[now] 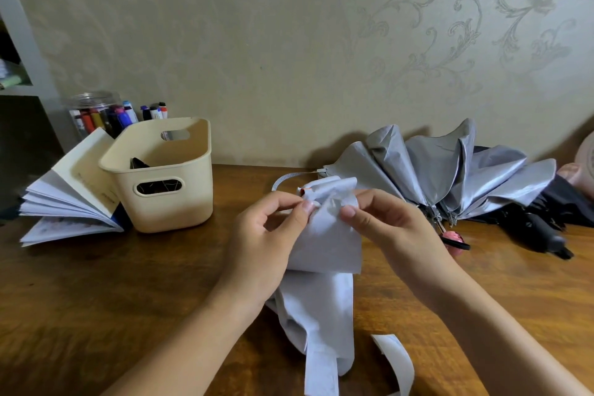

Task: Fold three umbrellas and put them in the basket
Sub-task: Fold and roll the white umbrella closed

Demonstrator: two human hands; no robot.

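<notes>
Loose strap [397, 360] nearest me, belonging to the pale grey umbrella [321, 309] over the wooden table [128, 299]. My left hand [266, 244] and right hand [395, 228] each pinch its bunched upper fabric between thumb and forefinger, forearms converging. Beyond, right: silver umbrella [427, 164] half-collapsed, black umbrella [527, 228] beside it. Left: cream basket [173, 209]; book [74, 190], print unreadable.

lighting: dim, warm, soft; faint shadows on wall [289, 42]. wide-angle bending at edges; slight overall softness.
</notes>
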